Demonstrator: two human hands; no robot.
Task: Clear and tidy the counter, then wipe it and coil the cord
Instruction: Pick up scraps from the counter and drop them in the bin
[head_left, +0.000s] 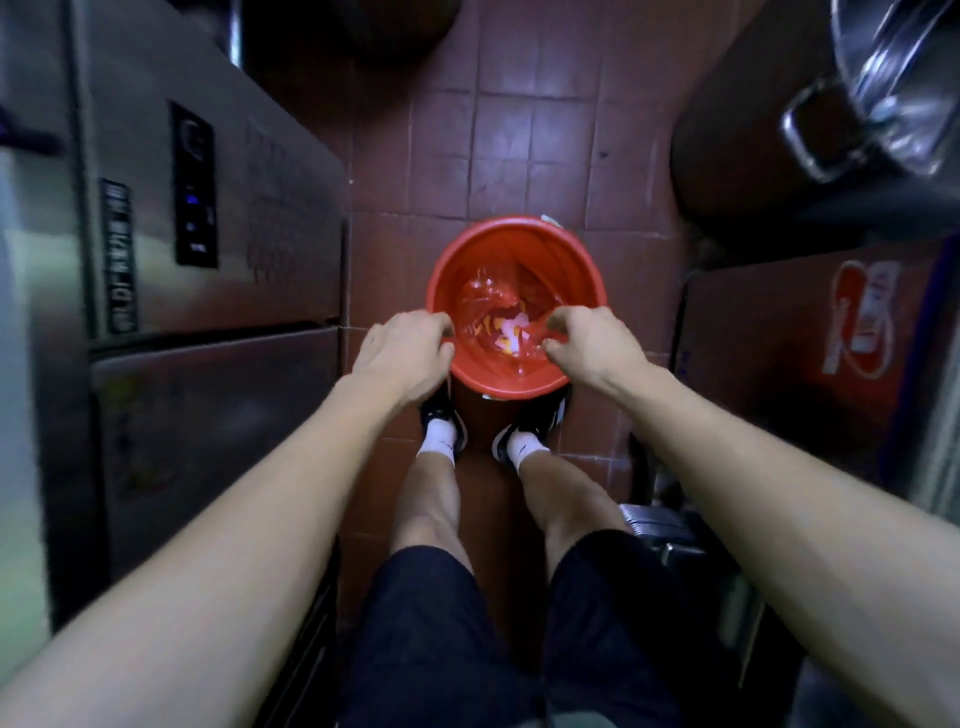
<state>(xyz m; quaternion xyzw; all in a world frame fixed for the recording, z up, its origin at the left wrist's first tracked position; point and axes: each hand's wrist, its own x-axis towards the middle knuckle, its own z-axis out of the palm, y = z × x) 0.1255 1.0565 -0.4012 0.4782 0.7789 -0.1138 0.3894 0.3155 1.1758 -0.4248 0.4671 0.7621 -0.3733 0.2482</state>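
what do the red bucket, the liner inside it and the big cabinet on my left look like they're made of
Red bucket: likely moulded plastic, with a smooth, evenly coloured wall and a soft sheen.
Liner: apparently thin, clear plastic film, crinkled with sharp glints; both hands pinch its edge.
Cabinet: probably brushed stainless steel, grey with blurred, streaky reflections.

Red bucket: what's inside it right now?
The red bucket holds a clear red bag liner with pale and orange scraps. Both hands' fingers cover its near edges.
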